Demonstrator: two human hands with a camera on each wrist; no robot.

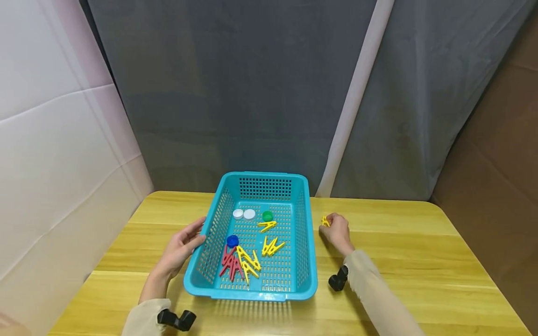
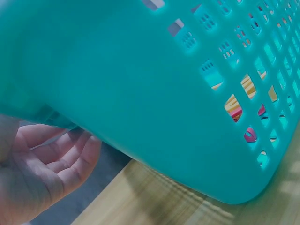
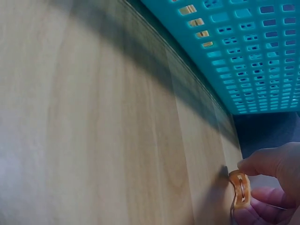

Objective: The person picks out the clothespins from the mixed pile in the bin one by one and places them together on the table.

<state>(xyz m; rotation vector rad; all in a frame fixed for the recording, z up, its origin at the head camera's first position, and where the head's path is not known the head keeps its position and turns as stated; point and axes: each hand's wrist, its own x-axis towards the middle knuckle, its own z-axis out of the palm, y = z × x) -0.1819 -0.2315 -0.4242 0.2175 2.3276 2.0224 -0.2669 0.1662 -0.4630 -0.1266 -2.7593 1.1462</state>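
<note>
A blue plastic basket (image 1: 251, 295) stands on the table. My left hand (image 1: 180, 249) holds its left rim, thumb at the edge; in the left wrist view the curled fingers (image 2: 77, 157) reach under the rim. Right of the basket, my right hand (image 1: 337, 233) pinches a yellow clothespin (image 1: 325, 221) between thumb and fingers, close over the tabletop. The clothespin (image 3: 241, 189) looks orange in the right wrist view and is partly covered by the fingers. Inside the basket lie several yellow clothespins (image 1: 272, 247) and red clothespins (image 1: 232, 266).
Also in the basket are two white caps (image 1: 249, 214), a green cap (image 1: 267, 216) and a blue cap (image 1: 232, 241). The wooden table (image 1: 403, 261) ends at a grey curtain (image 1: 235, 102) behind. A white cloth (image 1: 63, 126) hangs at left, a brown one (image 1: 500, 154) at right.
</note>
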